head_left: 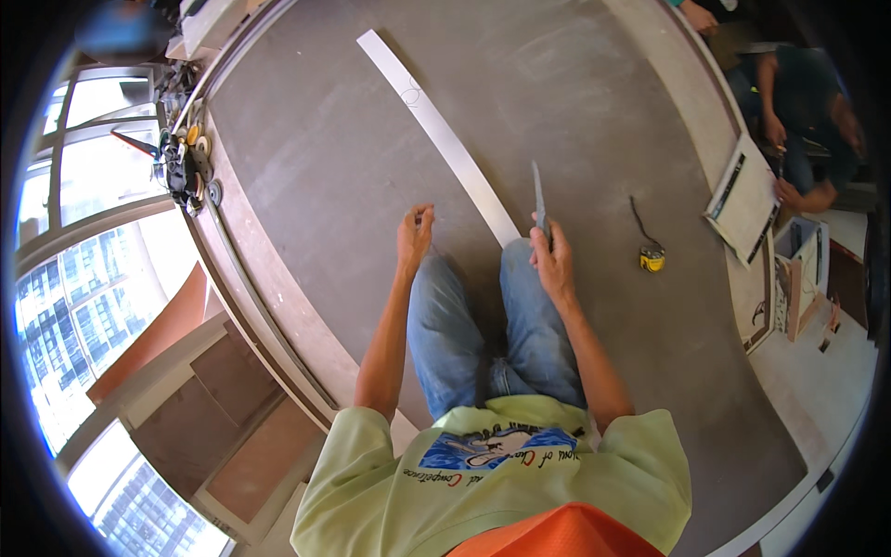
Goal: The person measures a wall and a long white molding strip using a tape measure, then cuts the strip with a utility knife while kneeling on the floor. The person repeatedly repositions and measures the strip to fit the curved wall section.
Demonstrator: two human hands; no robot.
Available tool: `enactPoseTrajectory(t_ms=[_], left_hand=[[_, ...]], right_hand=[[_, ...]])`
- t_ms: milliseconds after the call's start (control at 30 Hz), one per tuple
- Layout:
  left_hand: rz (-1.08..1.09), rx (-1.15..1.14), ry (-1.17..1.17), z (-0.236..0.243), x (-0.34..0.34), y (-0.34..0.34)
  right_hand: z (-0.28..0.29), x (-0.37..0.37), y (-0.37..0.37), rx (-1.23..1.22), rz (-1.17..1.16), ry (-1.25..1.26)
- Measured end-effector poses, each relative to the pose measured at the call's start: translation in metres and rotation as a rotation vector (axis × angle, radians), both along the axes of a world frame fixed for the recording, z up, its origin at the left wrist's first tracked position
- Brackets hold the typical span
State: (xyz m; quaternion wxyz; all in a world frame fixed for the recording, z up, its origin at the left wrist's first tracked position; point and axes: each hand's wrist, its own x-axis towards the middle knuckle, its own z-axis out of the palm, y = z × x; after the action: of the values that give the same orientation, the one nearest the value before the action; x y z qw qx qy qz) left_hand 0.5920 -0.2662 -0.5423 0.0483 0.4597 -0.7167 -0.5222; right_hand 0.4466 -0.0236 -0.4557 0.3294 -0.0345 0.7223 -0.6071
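Observation:
In my right hand (552, 257) is a slim knife (539, 192) with a pointed grey blade, its tip turned away from me. My left hand (416, 237) hovers left of my knee, fingers curled together in a pinch; whatever they hold, if anything, is too small to make out. Between and beyond my hands a long white strip (445, 147) lies slantwise on the grey-brown board (316, 167), its near end by my right knee. A thin dark curved line (411, 93) shows on the strip's far part.
A yellow and black tape measure (652, 258) with a dark strap lies to the right. Power tools and discs (188, 162) crowd the left ledge beside windows. At the far right, another person (806, 111) works near a white panel (743, 200).

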Motion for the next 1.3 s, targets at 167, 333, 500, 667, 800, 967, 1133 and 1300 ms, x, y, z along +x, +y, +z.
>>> enactPoseTrajectory(t_ms=[167, 333, 500, 667, 800, 967, 1133, 1300], left_hand=[[0.066, -0.279, 0.092, -0.046, -0.091, -0.095], [0.118, -0.501, 0.055, -0.085, -0.179, -0.202], [0.138, -0.633, 0.093, -0.087, -0.242, -0.267], [0.139, -0.691, 0.104, -0.106, -0.273, -0.308], [0.146, -0.809, 0.011, -0.121, -0.288, -0.321], [0.182, -0.904, -0.007, -0.137, -0.297, -0.321], [0.130, -0.890, -0.025, -0.135, -0.298, -0.326], [0.146, -0.746, -0.067, -0.114, -0.305, -0.315]], right_hand=[[-0.059, -0.052, -0.061, 0.098, 0.009, -0.065], [-0.089, -0.060, -0.113, 0.125, -0.043, -0.167], [-0.096, -0.051, -0.133, 0.126, -0.019, -0.276], [-0.104, -0.062, -0.147, 0.216, 0.095, -0.259], [-0.112, -0.088, -0.173, 0.326, 0.264, -0.117], [-0.127, -0.120, -0.223, 0.387, 0.400, 0.022], [-0.140, -0.147, -0.278, 0.481, 0.571, 0.085], [-0.141, -0.145, -0.280, 0.583, 0.673, 0.180]])
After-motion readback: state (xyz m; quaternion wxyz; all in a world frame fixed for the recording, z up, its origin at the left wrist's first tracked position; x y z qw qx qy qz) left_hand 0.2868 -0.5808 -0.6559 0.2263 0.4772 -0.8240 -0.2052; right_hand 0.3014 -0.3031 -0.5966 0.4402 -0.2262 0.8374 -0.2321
